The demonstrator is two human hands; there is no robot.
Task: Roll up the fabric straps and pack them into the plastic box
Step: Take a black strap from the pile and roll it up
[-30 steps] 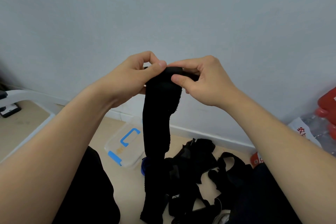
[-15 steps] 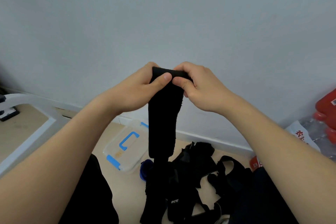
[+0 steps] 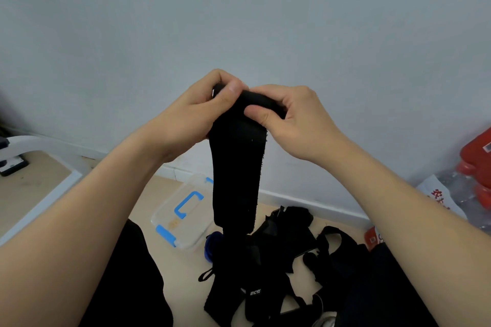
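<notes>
A wide black fabric strap (image 3: 236, 167) hangs down in front of me, its top end curled into a small roll. My left hand (image 3: 196, 114) pinches the left side of that roll with thumb over it. My right hand (image 3: 289, 119) grips the right side, thumb pressed on the front. Below, a heap of black straps (image 3: 287, 260) lies on the floor. The clear plastic box (image 3: 183, 210) with blue clips sits on the floor, left of the hanging strap and partly behind it.
A grey wall with a white skirting board (image 3: 305, 202) rises close behind. A white frame (image 3: 50, 148) curves at the left. Red bottles (image 3: 478, 167) and a printed bag (image 3: 438, 194) stand at the right. A small blue roll (image 3: 212, 244) lies by the box.
Both hands have turned the strap's top end further into a roll, and the hanging part has become shorter. The hands dropped slightly in view.
</notes>
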